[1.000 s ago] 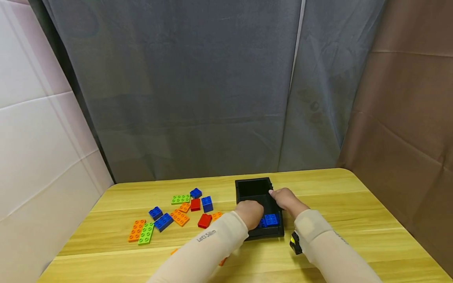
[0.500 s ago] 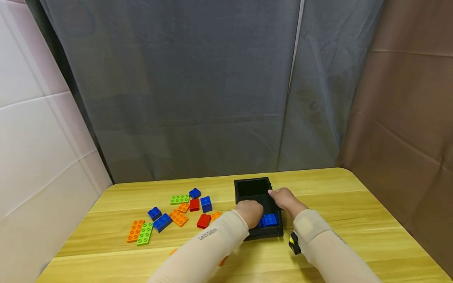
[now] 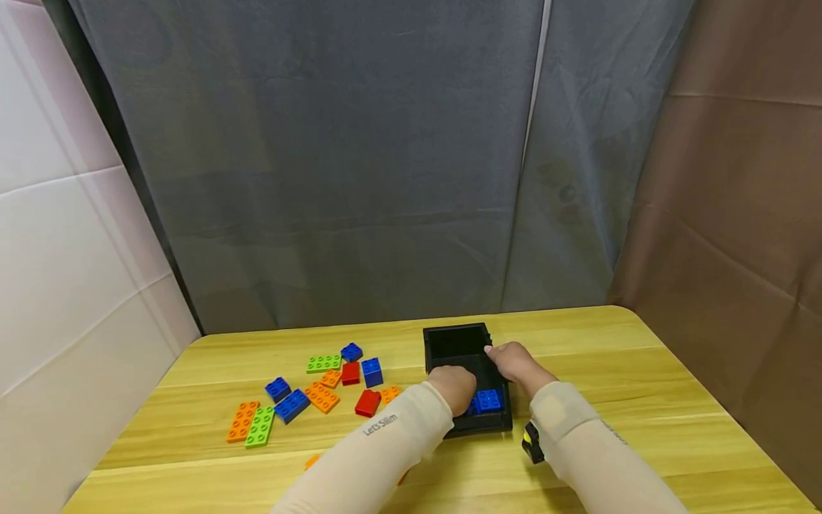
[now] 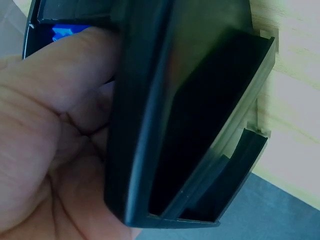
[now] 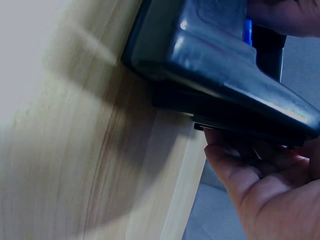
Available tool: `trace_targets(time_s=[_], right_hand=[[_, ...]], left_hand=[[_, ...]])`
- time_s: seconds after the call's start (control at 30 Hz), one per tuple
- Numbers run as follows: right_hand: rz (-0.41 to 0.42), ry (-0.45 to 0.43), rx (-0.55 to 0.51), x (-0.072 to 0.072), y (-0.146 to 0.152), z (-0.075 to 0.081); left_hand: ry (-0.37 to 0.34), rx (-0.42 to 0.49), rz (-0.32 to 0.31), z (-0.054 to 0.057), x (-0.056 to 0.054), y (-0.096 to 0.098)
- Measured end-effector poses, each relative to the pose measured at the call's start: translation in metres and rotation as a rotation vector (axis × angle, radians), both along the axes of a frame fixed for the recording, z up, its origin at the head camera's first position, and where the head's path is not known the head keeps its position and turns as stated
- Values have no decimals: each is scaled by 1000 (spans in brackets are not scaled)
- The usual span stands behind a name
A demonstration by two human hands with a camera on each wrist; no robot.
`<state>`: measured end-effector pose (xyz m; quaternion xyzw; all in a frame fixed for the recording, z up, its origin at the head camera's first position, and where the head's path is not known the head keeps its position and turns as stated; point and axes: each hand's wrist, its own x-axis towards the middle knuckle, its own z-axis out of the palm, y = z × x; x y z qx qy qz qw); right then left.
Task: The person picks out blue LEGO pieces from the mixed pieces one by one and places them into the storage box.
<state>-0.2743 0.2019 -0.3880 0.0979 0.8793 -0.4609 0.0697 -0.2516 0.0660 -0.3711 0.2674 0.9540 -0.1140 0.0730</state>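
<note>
A black plastic storage bin [image 3: 480, 424] lies between my two hands, with several blue bricks [image 3: 489, 400] in its near end. My left hand [image 3: 454, 390] grips its left wall. In the left wrist view the thumb [image 4: 75, 67] reaches over the wall near a bit of blue, and the other fingers curl in below. At the right side my right hand [image 3: 517, 363] holds the bin, thumb on the rim. Seen from the right wrist, its fingers [image 5: 225, 162] curl against the far edge of the dark bin [image 5: 215, 55]; the fingertips are partly hidden.
Left of the bin, loose toy bricks are spread on the wooden table [image 3: 642, 400]: red [image 3: 368, 403], blue [image 3: 292, 405], orange [image 3: 322, 397] and green [image 3: 260, 427]. My left sleeve [image 3: 372, 457] partly covers some orange ones. A grey curtain [image 3: 359, 178] hangs behind the table.
Both hands keep their hold on the bin. Table, bricks and bin slide slightly left together in the head view, as the camera shifts a little.
</note>
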Motion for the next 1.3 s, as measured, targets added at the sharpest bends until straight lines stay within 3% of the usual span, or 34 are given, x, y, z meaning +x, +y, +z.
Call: trace_targets(time_s=[0.9,1.3], right_hand=[[-21,-8,-16,0,0,0],[-17,-3,-5,1,-1,0]], left_hand=[[-35,5,41,-4,-3,4],[-54,-17,43,1,0,4]])
